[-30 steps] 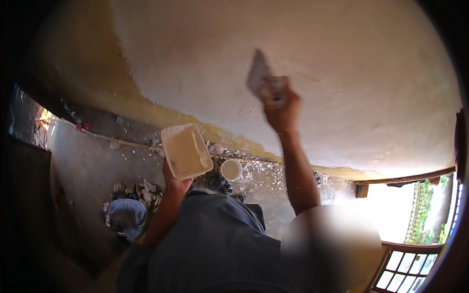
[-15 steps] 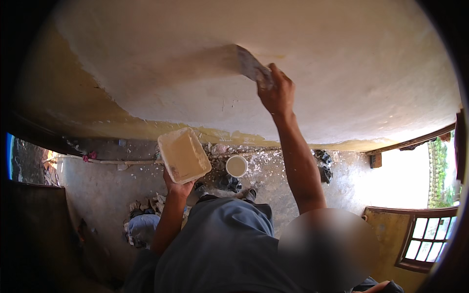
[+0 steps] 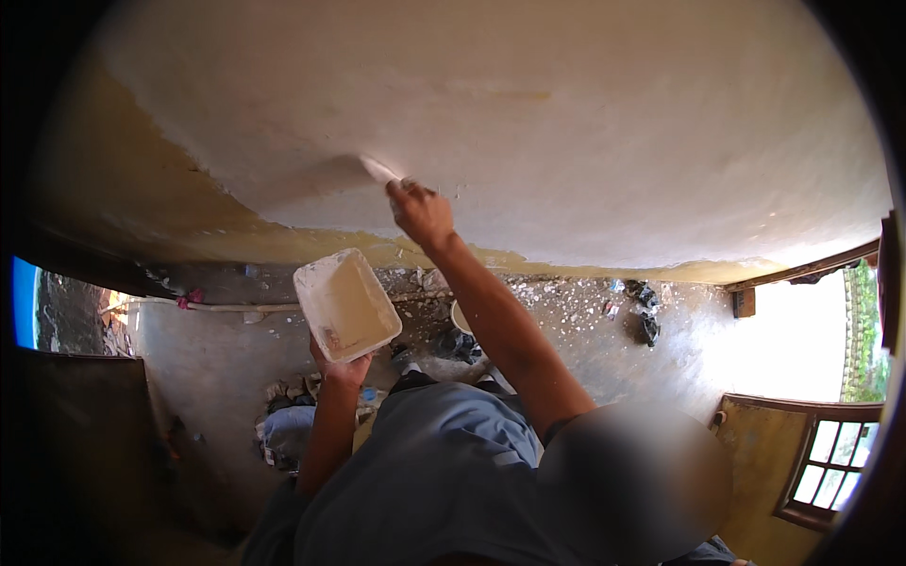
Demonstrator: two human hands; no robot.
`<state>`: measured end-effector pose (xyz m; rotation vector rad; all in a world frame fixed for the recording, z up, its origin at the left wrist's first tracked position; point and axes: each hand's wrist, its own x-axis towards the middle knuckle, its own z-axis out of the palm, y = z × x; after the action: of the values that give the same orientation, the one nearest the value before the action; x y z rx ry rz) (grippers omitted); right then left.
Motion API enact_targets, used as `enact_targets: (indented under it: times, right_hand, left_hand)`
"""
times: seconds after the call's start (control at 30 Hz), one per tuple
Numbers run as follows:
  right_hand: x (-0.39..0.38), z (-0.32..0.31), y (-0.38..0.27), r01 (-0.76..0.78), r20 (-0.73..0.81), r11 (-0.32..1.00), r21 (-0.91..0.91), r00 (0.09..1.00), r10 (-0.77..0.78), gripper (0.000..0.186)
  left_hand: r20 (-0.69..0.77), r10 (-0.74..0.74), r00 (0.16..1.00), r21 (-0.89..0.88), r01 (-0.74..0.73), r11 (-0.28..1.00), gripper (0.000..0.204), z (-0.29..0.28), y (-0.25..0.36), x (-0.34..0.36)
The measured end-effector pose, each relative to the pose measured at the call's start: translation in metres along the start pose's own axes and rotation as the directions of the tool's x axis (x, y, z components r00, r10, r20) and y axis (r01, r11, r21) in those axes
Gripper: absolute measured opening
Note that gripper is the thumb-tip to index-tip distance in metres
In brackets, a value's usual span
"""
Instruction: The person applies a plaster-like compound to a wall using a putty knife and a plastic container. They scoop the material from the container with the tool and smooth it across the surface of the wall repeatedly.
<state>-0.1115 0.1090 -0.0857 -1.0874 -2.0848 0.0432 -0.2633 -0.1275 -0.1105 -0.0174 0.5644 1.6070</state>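
Two things are in your grip. The fingers of your right hand (image 3: 421,215) are closed round the handle end of a scraper (image 3: 378,170); its thin blade reaches past them, up and to the left, toward the wall (image 3: 613,113). A shadow meets the blade's tip, so it looks to be touching or very nearly so. The fingers of your left hand (image 3: 342,368) hold a white tub (image 3: 314,302) from under its near corner; it hides most of them, so I cannot tell how far they spread. The tub sits just beyond those fingers, below and left of the right ones, with pale paste (image 3: 363,307) inside.

Expect the scraper to be light, probably a little springy at the blade; grip it low on the handle, clear of the edge. The tub seems to be thin plastic, likely weighted by the paste and slippery where smeared, so carry it on spread fingers under its base rather than pinching the rim. Well below your right fingers, a bucket (image 3: 460,316) stands on the floor (image 3: 217,354), partly hidden by your forearm (image 3: 505,321).
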Motion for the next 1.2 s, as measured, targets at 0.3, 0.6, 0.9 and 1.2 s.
enact_targets:
  times: [0.3, 0.6, 0.9, 1.2]
  right_hand:
    - [-0.04, -0.153, 0.132, -0.244, -0.452, 0.96, -0.134, 0.877, 0.16, 0.022]
    - [-0.08, 0.051, 0.001, -0.29, 0.135, 0.937, 0.193, 0.954, 0.267, 0.027]
    - [-0.059, 0.069, 0.036, -0.414, -0.115, 0.91, 0.038, 0.903, 0.415, 0.021]
    - [-0.099, -0.029, 0.106, -0.63, -0.354, 0.776, -0.034, 0.734, 0.58, 0.022]
  left_hand:
    - [-0.007, 0.025, 1.0, -0.036, -0.025, 0.999, 0.058, -0.017, 0.012, 0.0]
    - [0.124, 0.06, 0.99, -0.021, -0.058, 0.998, 0.06, -0.031, 0.007, -0.004]
    - [0.205, 0.091, 0.975, -0.006, -0.091, 0.996, 0.053, -0.024, 0.01, -0.016]
    - [0.293, 0.008, 0.956, -0.053, 0.008, 0.999, 0.053, -0.032, 0.014, -0.008]
